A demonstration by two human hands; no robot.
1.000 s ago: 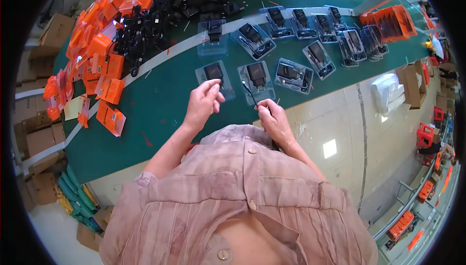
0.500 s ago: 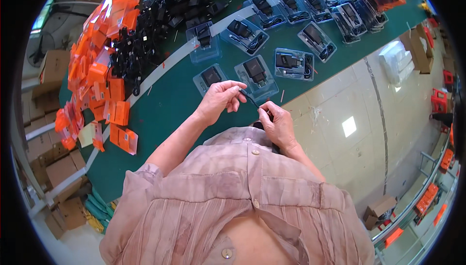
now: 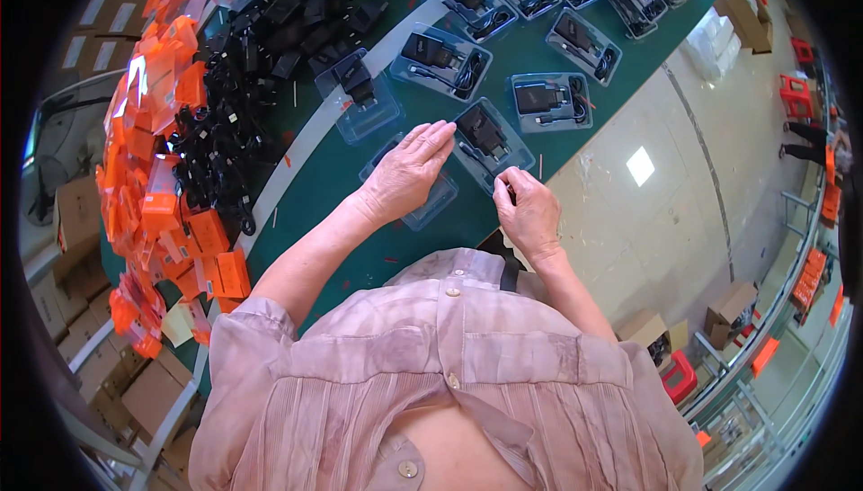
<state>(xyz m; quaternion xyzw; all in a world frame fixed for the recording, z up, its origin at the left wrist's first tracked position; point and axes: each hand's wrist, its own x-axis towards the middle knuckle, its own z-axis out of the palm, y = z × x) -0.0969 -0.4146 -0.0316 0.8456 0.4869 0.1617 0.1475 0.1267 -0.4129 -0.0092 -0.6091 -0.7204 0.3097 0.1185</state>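
A black charger [image 3: 485,131] lies in a clear plastic tray [image 3: 530,161] in front of me, with a dark charging cable [image 3: 475,156] beside it. My right hand [image 3: 530,214] pinches the cable's end at the tray's near edge. Fingers stretched out and side by side, my left hand [image 3: 409,173] reaches to the left edge of that tray, and nothing shows in its grip. Beneath the left hand is another clear tray [image 3: 430,208], mostly hidden by it. Farther left sits a tray [image 3: 373,122] with a charger [image 3: 353,80] and no cable that I can see.
Filled trays [image 3: 552,102] stand to the right and along the far side of the green table [image 3: 310,221]. Black chargers [image 3: 310,23], a heap of black cables [image 3: 216,145] and orange packages [image 3: 148,176] cover its left part. The table edge runs past my right hand.
The cable, held between both hands before, is now at the tray with the charger. My left hand has straightened its fingers; my right hand has moved slightly right. The view has shifted.
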